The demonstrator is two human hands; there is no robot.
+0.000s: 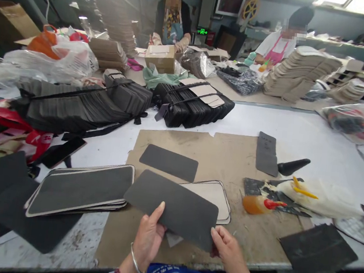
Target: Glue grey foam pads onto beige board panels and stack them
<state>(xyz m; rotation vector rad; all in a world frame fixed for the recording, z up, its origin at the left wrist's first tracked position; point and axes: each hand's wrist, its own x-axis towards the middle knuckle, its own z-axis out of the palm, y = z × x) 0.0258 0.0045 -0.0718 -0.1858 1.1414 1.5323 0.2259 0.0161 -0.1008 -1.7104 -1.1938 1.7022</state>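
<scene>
You held a dark grey rounded-rectangle fabric sheet (pixel 173 207) above the brown cardboard mat (pixel 225 159), near the table's front edge. Your left hand (pixel 149 234) pinched its lower left edge, thumb on top; your right hand (pixel 226 247) gripped the lower right corner. Just behind it lay a white-edged pale panel (pixel 217 196), to the left a stack of white-bordered grey panels (pixel 79 188). Another grey sheet (pixel 168 162) lay flat further back. An orange glue bottle (pixel 256 204) lay to the right.
</scene>
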